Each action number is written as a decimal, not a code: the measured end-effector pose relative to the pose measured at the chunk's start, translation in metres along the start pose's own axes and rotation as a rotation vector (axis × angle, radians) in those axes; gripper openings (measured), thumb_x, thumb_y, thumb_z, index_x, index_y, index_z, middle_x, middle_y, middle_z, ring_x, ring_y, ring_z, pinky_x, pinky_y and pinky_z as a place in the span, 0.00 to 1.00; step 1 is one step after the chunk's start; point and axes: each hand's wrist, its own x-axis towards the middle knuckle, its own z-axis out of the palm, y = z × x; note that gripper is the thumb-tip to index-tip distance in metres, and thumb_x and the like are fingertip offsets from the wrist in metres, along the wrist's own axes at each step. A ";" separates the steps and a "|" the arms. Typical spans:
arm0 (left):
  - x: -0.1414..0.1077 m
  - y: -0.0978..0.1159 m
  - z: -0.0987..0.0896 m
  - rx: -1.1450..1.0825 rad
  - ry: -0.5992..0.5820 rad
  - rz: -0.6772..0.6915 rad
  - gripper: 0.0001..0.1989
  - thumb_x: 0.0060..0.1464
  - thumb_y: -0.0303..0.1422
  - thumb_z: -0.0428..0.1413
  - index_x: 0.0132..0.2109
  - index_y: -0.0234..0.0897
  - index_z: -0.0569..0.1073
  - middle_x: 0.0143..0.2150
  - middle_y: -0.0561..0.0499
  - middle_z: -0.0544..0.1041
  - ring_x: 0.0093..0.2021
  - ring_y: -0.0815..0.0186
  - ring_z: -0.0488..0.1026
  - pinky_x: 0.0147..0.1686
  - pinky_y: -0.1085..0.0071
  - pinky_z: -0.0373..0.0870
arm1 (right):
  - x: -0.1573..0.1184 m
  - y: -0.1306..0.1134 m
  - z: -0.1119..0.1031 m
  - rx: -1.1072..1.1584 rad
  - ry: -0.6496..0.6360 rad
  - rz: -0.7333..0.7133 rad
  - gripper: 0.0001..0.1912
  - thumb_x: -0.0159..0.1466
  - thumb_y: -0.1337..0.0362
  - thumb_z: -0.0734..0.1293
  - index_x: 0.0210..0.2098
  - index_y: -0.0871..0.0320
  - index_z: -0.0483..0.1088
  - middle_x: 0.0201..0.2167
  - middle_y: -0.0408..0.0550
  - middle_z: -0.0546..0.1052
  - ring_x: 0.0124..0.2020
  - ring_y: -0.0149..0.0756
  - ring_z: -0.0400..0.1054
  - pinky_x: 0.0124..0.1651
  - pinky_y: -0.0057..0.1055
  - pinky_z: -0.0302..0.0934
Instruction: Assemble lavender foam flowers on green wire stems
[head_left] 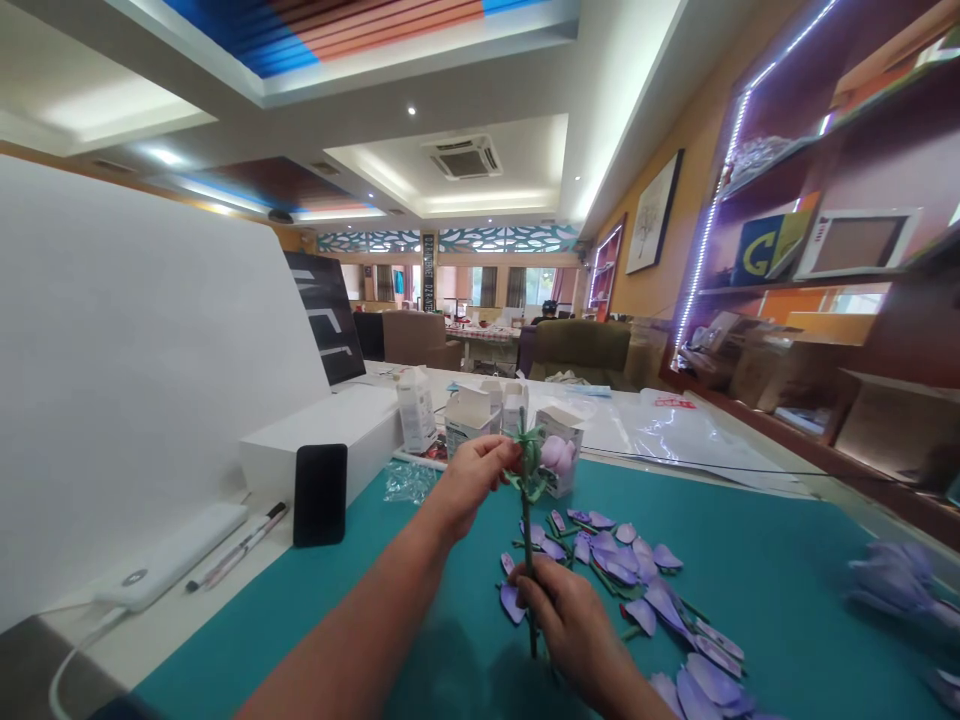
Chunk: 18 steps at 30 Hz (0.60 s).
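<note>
The left hand [471, 482] pinches the upper part of a green artificial flower stem [528, 540] between thumb and fingers, while the right hand [561, 628] curls narrowly around its lower part, above a teal work mat [750, 570]. Green leaves [531, 450] are already gathered at the stem's top, but no petals show attached. Many loose lilac petals [611, 565] and green-stemmed pieces lie spread on the mat, right of the hands and below them. A pale pink bud [556, 454] sits at an open white carton [561, 470], just beyond the stem. Purple flowers [892, 580] lie at the mat's right edge. On the left are a black phone [320, 494], a white power bank [171, 556], and pens [236, 545]. Nothing blocks the hands.
</note>
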 end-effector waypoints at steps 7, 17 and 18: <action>-0.002 0.000 -0.001 0.019 -0.049 -0.040 0.21 0.41 0.49 0.62 0.25 0.31 0.75 0.23 0.52 0.69 0.24 0.72 0.59 0.26 0.73 0.52 | 0.001 0.006 0.002 -0.026 -0.046 0.008 0.14 0.65 0.60 0.54 0.32 0.58 0.68 0.27 0.48 0.75 0.29 0.35 0.68 0.34 0.28 0.56; -0.005 -0.004 -0.001 0.017 -0.025 -0.052 0.19 0.42 0.47 0.62 0.26 0.32 0.74 0.25 0.50 0.73 0.27 0.69 0.63 0.28 0.73 0.55 | 0.000 0.008 0.003 -0.043 -0.058 -0.017 0.14 0.66 0.59 0.54 0.31 0.56 0.67 0.27 0.46 0.74 0.30 0.35 0.68 0.34 0.27 0.55; -0.005 -0.005 -0.001 0.015 -0.024 -0.051 0.18 0.43 0.46 0.61 0.26 0.32 0.74 0.25 0.50 0.73 0.28 0.69 0.63 0.29 0.73 0.55 | 0.001 0.010 0.004 -0.040 -0.054 -0.024 0.14 0.66 0.60 0.54 0.31 0.56 0.67 0.27 0.46 0.74 0.30 0.34 0.68 0.33 0.27 0.55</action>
